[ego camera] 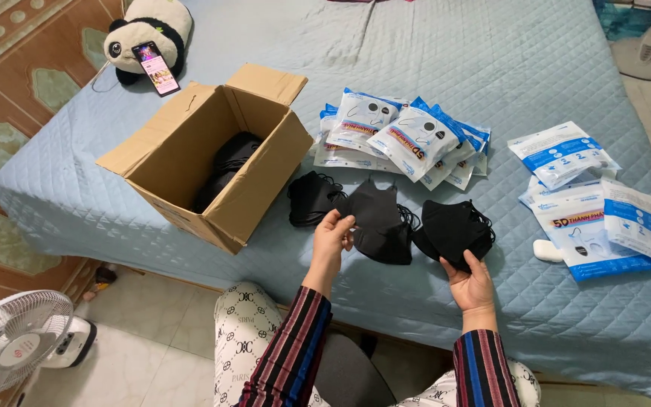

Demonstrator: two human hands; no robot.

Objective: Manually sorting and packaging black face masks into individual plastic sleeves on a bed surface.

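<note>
My left hand (331,235) pinches the edge of a stack of black face masks (380,218) in the middle of the blue quilted bed (491,60). My right hand (470,280) grips the lower edge of another black mask stack (455,229) to the right. A third pile of black masks (312,197) lies to the left, beside an open cardboard box (212,158) that holds more black masks (226,167).
Filled white-and-blue mask packets (404,137) are heaped behind the masks; flat empty packets (597,215) lie at the right with a small white object (548,251). A panda toy (148,34) props a phone (156,68). A white fan (16,343) stands on the floor, left.
</note>
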